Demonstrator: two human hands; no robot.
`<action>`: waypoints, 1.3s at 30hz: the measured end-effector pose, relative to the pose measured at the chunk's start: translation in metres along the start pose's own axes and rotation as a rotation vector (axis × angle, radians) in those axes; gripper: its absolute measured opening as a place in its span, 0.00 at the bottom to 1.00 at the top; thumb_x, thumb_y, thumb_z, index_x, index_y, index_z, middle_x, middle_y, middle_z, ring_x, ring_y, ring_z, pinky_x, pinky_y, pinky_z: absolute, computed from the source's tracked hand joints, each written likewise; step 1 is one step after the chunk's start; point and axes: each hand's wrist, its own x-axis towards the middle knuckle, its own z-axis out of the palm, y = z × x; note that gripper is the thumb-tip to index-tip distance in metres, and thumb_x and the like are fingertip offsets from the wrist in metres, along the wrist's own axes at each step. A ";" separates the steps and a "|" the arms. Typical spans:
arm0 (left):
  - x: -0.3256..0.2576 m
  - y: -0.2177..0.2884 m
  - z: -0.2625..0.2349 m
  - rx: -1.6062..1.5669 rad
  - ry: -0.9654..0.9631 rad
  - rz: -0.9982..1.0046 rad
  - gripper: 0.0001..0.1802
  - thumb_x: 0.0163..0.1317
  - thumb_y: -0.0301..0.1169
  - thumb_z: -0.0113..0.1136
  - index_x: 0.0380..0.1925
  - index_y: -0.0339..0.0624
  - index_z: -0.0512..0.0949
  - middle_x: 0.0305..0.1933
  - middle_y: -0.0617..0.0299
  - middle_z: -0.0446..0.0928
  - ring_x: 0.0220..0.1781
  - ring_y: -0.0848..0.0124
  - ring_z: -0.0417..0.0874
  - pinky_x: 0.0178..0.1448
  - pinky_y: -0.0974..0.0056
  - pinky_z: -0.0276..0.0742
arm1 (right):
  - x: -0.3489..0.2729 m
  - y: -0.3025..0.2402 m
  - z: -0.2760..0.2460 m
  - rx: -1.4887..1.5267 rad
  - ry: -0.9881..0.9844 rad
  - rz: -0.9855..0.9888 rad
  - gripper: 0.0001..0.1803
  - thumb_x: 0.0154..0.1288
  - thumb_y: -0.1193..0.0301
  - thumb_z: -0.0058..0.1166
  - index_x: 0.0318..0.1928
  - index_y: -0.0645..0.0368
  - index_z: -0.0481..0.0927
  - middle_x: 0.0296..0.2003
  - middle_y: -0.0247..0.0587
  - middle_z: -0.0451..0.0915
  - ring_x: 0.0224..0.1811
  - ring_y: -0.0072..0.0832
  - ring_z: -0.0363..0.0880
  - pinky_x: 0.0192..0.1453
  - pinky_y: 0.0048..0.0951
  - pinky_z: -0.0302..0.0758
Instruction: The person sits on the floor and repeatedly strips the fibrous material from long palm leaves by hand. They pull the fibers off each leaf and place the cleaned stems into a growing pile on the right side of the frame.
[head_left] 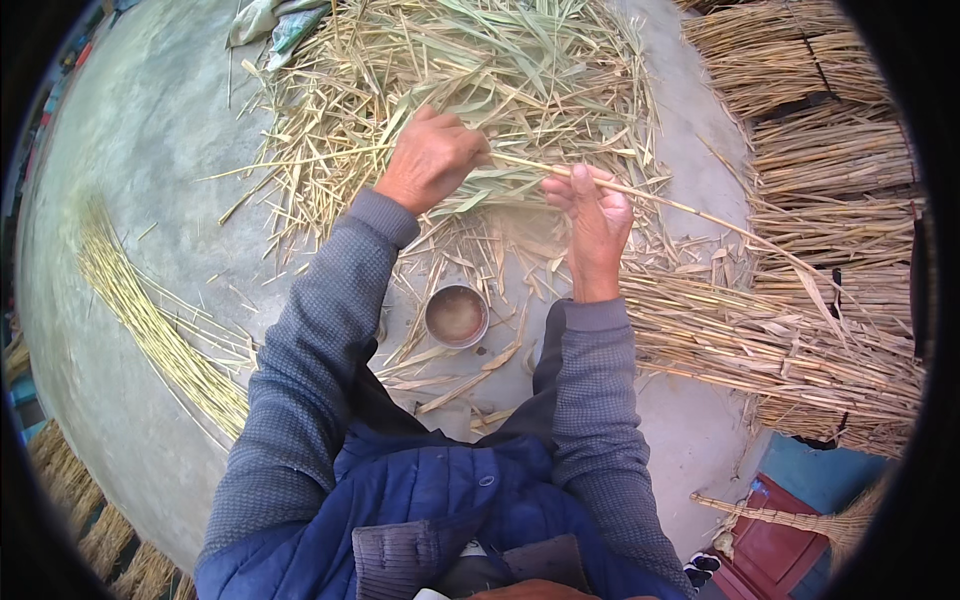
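Observation:
One long, thin dry reed stalk (690, 208) stretches across in front of me, its thin end to the left and its thicker, leafy end to the right. My left hand (432, 160) is closed around it in a fist. Thumb and fingers of my right hand (597, 215) pinch the same stalk a short way to the right. Beyond and under both hands spreads a heap of stripped reed leaves (480, 70), green and straw-coloured. Between my forearms a round metal tin (457, 316) with a brownish inside stands on the concrete floor (160, 150).
To my left lies a bunch of thin, yellowish stalks (165, 335). A loose pile of reeds (760, 330) lies close by my right forearm. Tied reed bundles (830, 150) line the right side. A straw broom (780, 515) and a red panel (775, 545) are at lower right.

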 end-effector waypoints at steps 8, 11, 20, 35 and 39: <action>-0.011 -0.021 -0.042 -0.113 -0.172 -0.257 0.10 0.54 0.40 0.73 0.29 0.49 0.83 0.26 0.64 0.81 0.35 0.63 0.81 0.48 0.57 0.66 | 0.008 -0.017 -0.024 -0.032 0.100 0.088 0.15 0.73 0.66 0.62 0.48 0.67 0.78 0.36 0.47 0.85 0.35 0.29 0.88 0.38 0.24 0.85; -0.004 0.011 -0.012 -0.342 -0.078 -0.102 0.10 0.58 0.39 0.71 0.34 0.48 0.85 0.31 0.62 0.84 0.38 0.63 0.83 0.48 0.58 0.68 | -0.001 0.000 -0.004 -0.011 0.015 0.092 0.15 0.73 0.66 0.62 0.48 0.65 0.79 0.38 0.46 0.86 0.37 0.29 0.89 0.40 0.23 0.86; -0.003 0.031 0.007 -0.814 0.015 -0.407 0.11 0.55 0.32 0.77 0.35 0.38 0.88 0.33 0.56 0.87 0.31 0.69 0.87 0.37 0.67 0.83 | -0.005 -0.005 0.010 -0.070 -0.026 0.095 0.15 0.73 0.64 0.62 0.47 0.64 0.79 0.38 0.47 0.87 0.36 0.29 0.88 0.42 0.25 0.85; 0.001 -0.030 -0.037 -1.034 0.466 -0.651 0.07 0.67 0.29 0.68 0.39 0.37 0.82 0.36 0.58 0.88 0.37 0.76 0.88 0.45 0.70 0.85 | -0.006 0.005 0.001 -0.147 0.131 0.124 0.18 0.74 0.59 0.60 0.42 0.65 0.78 0.33 0.49 0.86 0.29 0.28 0.87 0.33 0.23 0.82; 0.000 -0.032 -0.040 0.053 0.138 -0.407 0.17 0.60 0.41 0.72 0.44 0.44 0.84 0.39 0.61 0.87 0.47 0.65 0.84 0.53 0.60 0.71 | -0.005 0.006 0.004 -0.115 0.078 0.130 0.19 0.74 0.59 0.61 0.44 0.66 0.78 0.34 0.50 0.86 0.31 0.28 0.87 0.35 0.23 0.83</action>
